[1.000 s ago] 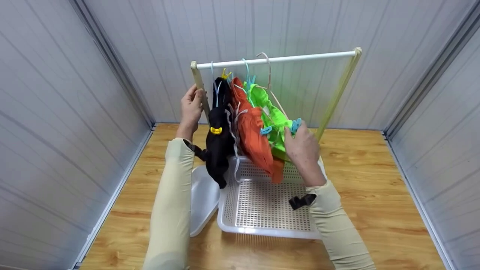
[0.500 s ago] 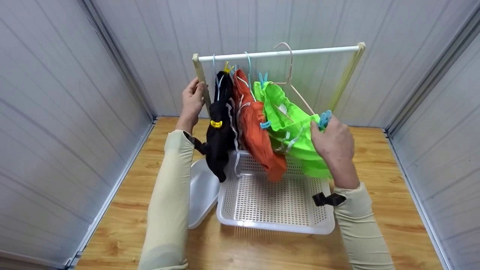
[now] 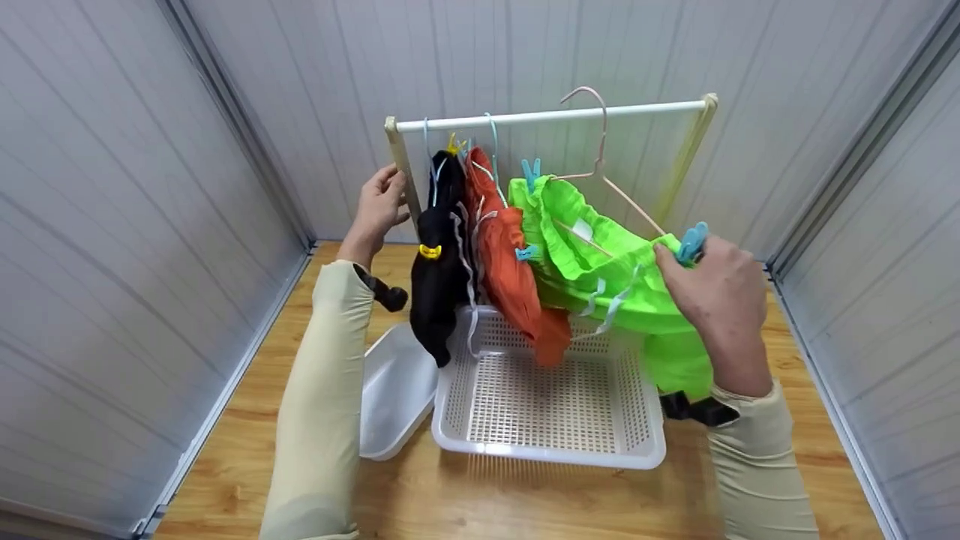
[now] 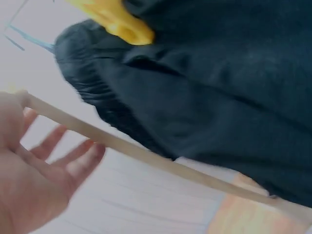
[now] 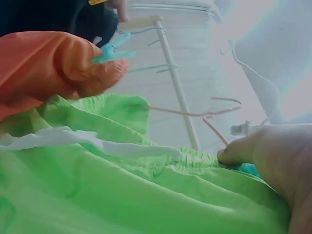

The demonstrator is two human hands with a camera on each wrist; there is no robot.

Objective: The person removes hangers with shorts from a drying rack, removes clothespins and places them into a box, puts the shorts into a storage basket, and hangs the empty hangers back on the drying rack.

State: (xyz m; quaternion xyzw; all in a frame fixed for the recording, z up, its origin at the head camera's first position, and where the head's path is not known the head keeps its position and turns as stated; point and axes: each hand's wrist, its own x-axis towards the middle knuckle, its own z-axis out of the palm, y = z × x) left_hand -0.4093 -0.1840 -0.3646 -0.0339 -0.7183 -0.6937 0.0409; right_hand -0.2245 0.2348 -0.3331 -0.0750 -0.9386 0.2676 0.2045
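Observation:
In the head view my left hand (image 3: pixel 380 202) holds the left wooden post (image 3: pixel 397 150) of a small clothes rack with thumb and fingertips. Its lower fingers lie loosely behind the post (image 4: pixel 161 161) in the left wrist view. My right hand (image 3: pixel 724 289) pinches the waistband corner of bright green drawstring pants (image 3: pixel 660 315) beside a blue clothespin (image 3: pixel 693 241). A pink hanger (image 3: pixel 600 166) runs inside that waistband, its hook curving over the white bar (image 3: pixel 525 118). Another blue clothespin (image 3: pixel 531 174) clips the far waistband corner. The right fingertips are hidden behind the cloth.
Black pants (image 3: pixel 439 300) with yellow clothespins and orange pants (image 3: pixel 510 255) with blue clothespins hang on blue hangers at left. Below stands a white mesh basket (image 3: pixel 547 459); a white tray (image 3: pixel 390 390) leans on its left side. Panel walls enclose the wooden floor (image 3: pixel 780 450).
My right hand has moved right and toward me, spreading the green pants. The pink hanger has slid right along the bar, away from the orange pants. The left hand stays at the post.

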